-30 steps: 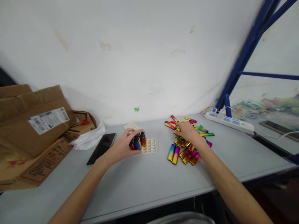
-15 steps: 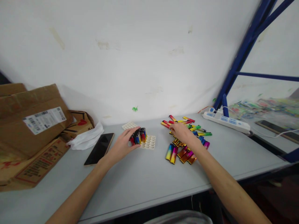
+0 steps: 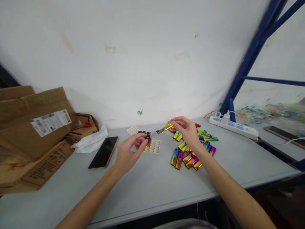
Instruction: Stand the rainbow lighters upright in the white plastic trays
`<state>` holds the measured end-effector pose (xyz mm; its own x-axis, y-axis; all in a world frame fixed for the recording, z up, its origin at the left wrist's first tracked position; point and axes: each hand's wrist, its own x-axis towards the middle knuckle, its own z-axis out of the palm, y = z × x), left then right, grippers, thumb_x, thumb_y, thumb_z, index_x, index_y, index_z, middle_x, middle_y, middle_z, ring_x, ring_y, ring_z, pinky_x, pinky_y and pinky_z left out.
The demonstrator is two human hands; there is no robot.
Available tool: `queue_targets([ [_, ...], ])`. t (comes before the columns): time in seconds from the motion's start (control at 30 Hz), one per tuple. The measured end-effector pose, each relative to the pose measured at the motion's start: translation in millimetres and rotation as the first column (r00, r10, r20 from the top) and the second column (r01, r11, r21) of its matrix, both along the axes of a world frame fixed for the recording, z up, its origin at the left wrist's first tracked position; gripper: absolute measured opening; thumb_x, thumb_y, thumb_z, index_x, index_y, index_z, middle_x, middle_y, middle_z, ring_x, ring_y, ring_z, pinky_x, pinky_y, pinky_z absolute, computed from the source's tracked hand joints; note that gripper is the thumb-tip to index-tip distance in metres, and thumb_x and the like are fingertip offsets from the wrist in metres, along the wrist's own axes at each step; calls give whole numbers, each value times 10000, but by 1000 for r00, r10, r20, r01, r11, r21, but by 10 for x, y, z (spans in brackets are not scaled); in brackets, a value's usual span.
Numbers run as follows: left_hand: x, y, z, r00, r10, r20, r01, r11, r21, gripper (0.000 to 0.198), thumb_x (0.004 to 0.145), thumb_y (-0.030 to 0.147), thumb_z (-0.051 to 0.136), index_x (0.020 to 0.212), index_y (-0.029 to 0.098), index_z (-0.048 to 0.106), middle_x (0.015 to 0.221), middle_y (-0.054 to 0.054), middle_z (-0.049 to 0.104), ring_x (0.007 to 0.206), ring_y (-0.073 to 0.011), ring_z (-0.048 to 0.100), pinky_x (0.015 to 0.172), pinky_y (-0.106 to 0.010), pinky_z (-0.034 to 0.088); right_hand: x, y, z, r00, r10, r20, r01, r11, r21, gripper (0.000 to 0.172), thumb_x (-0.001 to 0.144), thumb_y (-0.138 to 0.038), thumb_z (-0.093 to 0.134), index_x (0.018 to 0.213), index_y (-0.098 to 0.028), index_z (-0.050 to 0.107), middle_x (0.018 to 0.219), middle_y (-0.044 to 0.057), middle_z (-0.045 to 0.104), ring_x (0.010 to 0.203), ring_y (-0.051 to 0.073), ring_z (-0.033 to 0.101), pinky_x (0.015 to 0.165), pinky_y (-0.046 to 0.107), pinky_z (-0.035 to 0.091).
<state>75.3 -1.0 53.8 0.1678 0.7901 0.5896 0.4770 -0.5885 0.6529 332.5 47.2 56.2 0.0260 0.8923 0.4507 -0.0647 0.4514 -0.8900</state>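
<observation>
My right hand (image 3: 184, 128) is raised above the pile, its fingertips pinching a shiny gold-yellow lighter (image 3: 165, 128) that points left with its dark end. On the other side, my left hand (image 3: 132, 148) curls its thumb and forefinger around the dark top of a lighter beside the tray; the fingers partly hide it. Several upright lighters (image 3: 149, 137) with black tops stand in the pale tray with round holes (image 3: 155, 147). To the right lies a loose pile of metallic multicoloured lighters (image 3: 188, 156), beneath and around my right hand.
A second pale holed tray (image 3: 133, 129) lies behind the upright lighters. At left are a phone (image 3: 104, 152), a white crumpled bag (image 3: 91, 141) and cardboard boxes (image 3: 45, 111). A white power strip (image 3: 233, 125) lies near the blue metal frame (image 3: 247, 57) at right.
My right hand has lifted a lighter from the pile and carried it left. My left hand has drawn its fingers closer together by the upright lighters, uncovering some. The view has shifted slightly.
</observation>
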Motion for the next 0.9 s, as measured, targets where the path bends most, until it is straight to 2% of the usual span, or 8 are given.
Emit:
queue_targets([
  [0.1, 95, 3, -81, 968, -101, 229, 161, 952, -261, 514, 873, 398, 737, 1319, 173, 616, 895, -46, 751, 736, -183, 719, 696, -321, 605, -192, -74, -33, 966, 191, -175, -212, 972, -105, 368, 776, -466, 847, 980, -205, 688, 990, 65, 802, 946, 214, 760, 876, 389, 648],
  [0.17, 131, 12, -106, 928, -117, 354, 241, 913, -330, 533, 840, 407, 773, 1286, 150, 635, 860, -53, 761, 731, -191, 724, 703, -333, 611, -298, -114, -78, 941, 251, -226, -286, 949, -135, 366, 757, -448, 867, 960, -202, 687, 975, 53, 798, 941, 204, 759, 888, 389, 650],
  [0.33, 124, 21, -55, 869, -69, 490, 260, 906, -334, 367, 843, 424, 780, 1049, 123, 731, 730, -33, 723, 666, -167, 672, 675, -302, 566, -451, -173, -196, 918, 347, -192, -378, 913, -153, 332, 773, -443, 855, 924, -198, 692, 1008, 41, 769, 928, 184, 745, 876, 382, 656],
  [0.5, 49, 71, -39, 859, -22, 512, 205, 931, -303, 362, 907, 500, 705, 980, 146, 722, 718, -1, 649, 663, -130, 600, 649, -243, 504, -454, -158, -267, 921, 387, 33, -377, 912, -159, 332, 818, -478, 806, 950, -200, 680, 952, 22, 737, 837, 175, 738, 800, 358, 650],
  [0.63, 7, 82, 1, 843, -107, 527, 312, 896, -317, 397, 949, 590, 608, 926, 194, 594, 820, -21, 676, 724, -155, 636, 690, -273, 531, -390, -127, -280, 895, 194, 401, -195, 980, -39, 270, 1005, -435, 582, 952, -185, 667, 854, 40, 737, 775, 177, 728, 734, 311, 578],
  [0.73, 25, 57, 21, 783, -182, 595, 479, 786, -390, 389, 955, 604, 592, 973, 222, 523, 724, 31, 585, 609, -130, 559, 611, -271, 521, -357, -121, -274, 733, -38, 679, -77, 987, 138, 260, 1044, -349, 522, 924, -179, 680, 792, 34, 714, 719, 162, 661, 694, 279, 488],
  [0.8, 48, 49, -2, 777, -190, 600, 516, 739, -433, 426, 933, 632, 610, 958, 216, 520, 679, 59, 486, 548, -101, 460, 528, -227, 462, -355, -122, -278, 647, -113, 754, -67, 977, 204, 267, 1051, -323, 513, 908, -178, 684, 767, 25, 691, 694, 154, 615, 674, 269, 437],
  [0.9, 68, 58, -85, 850, -170, 499, 443, 743, -501, 514, 888, 697, 619, 801, 210, 478, 608, 95, 320, 476, -69, 283, 432, -176, 288, -366, -117, -303, 602, -143, 786, -82, 968, 238, 269, 1059, -302, 503, 912, -176, 689, 767, 17, 678, 683, 146, 585, 670, 263, 399],
])
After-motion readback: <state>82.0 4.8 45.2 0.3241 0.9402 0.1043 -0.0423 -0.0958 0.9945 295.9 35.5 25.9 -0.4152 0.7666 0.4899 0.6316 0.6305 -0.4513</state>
